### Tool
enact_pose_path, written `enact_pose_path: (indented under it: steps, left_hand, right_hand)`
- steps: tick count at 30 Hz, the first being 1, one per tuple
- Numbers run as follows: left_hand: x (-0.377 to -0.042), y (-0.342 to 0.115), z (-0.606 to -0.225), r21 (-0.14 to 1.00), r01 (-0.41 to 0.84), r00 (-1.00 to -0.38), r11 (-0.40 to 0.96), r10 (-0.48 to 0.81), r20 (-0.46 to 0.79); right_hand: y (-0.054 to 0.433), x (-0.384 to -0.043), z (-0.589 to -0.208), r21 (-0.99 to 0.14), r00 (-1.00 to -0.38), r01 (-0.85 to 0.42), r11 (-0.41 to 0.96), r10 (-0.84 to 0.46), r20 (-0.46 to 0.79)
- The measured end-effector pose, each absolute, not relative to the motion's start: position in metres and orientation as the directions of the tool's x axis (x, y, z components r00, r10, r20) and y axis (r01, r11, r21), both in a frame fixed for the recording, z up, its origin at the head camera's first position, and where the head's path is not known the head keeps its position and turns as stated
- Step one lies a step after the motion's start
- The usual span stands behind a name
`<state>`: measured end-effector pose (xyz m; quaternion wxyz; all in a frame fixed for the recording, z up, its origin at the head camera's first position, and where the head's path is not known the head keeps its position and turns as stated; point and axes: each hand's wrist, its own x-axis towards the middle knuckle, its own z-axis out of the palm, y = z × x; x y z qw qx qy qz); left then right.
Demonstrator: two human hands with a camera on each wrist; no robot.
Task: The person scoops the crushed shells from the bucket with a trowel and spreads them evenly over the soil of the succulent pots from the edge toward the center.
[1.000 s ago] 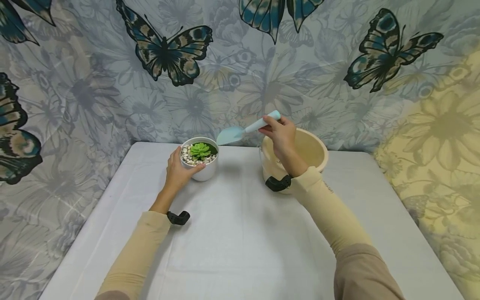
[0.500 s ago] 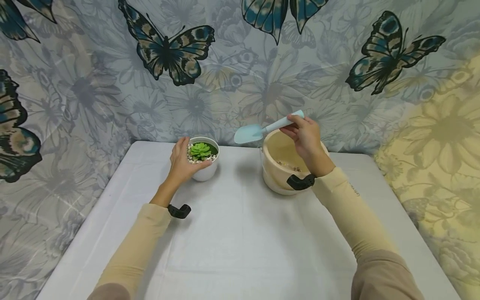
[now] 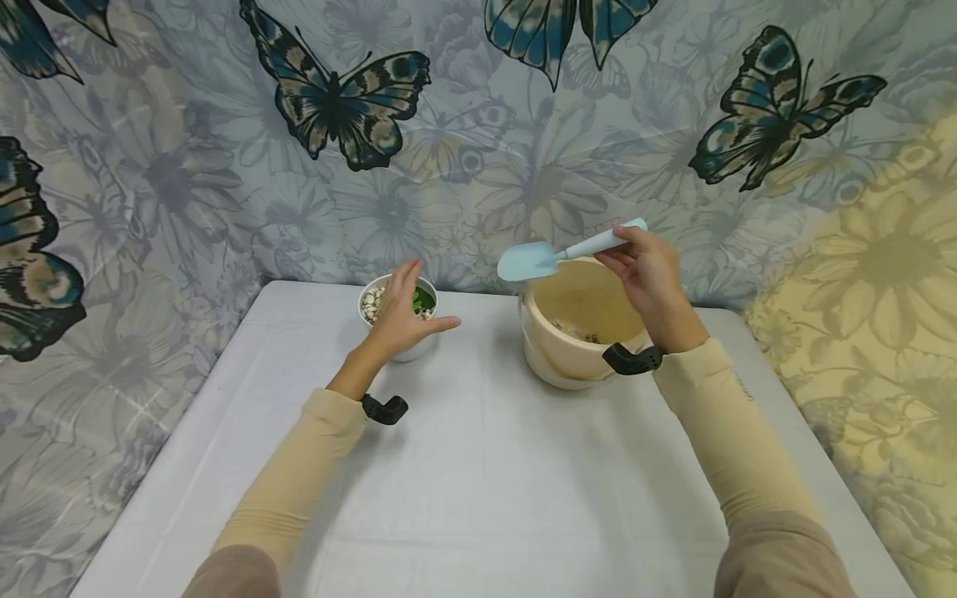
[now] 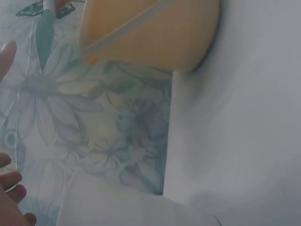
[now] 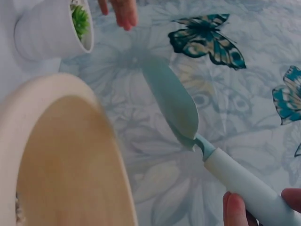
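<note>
Standing on white tablecloth [image 3: 478,482], beige bucket [image 3: 557,349], potted succulent [image 5: 52,32] — butterfly-print backdrop [image 3: 478,174] behind

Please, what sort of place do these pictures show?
Probably a staged indoor corner: a white cloth-covered table, a grey butterfly-print wall covering behind it, and on it a small, round white pot with a green plant.

The left hand [image 3: 399,322] comes off the small round white pot [image 5: 44,34]. The right hand [image 3: 652,272] carries the pale-blue hand trowel [image 3: 531,261] rightward, farther from it.
</note>
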<state>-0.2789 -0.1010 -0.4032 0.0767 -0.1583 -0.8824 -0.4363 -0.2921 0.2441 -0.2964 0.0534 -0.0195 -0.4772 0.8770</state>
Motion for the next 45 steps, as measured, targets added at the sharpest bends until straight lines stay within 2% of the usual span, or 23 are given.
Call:
enact_pose_path:
  steps: [9,16,23,36,43,45]
  left_hand:
    - [-0.287,-0.074,-0.39,0.757,0.376,-0.919,0.535,0.323,0.228]
    - [-0.296,-0.051,-0.388,0.751,0.39,-0.906,0.533,0.367,0.21]
    - [-0.3,-0.033,-0.392,0.762,0.371,-0.909,0.532,0.375,0.181]
    - [-0.303,-0.007,-0.412,0.826,0.316,-0.922,0.467,0.355,0.152]
    - [-0.306,0.016,-0.422,0.846,0.296,-0.916,0.444,0.383,0.12]
    - [-0.307,0.021,-0.422,0.85,0.302,-0.909,0.432,0.399,0.12]
  right_hand:
    - [0.275,-0.282,-0.294,-0.852,-0.989,-0.064,-0.519,0.147,-0.015]
    - [0.302,-0.28,-0.293,-0.84,-0.986,-0.096,-0.534,0.165,0.008]
    - [0.317,-0.281,-0.294,-0.878,-0.979,-0.092,-0.469,0.203,-0.005]
    - [0.318,-0.291,-0.313,-0.982,-0.989,-0.061,-0.179,0.142,0.036]
    - [0.314,-0.293,-0.319,-0.999,-0.993,-0.035,0.038,0.108,0.039]
    - [0.313,-0.294,-0.32,-0.997,-0.995,-0.036,0.065,0.094,0.042]
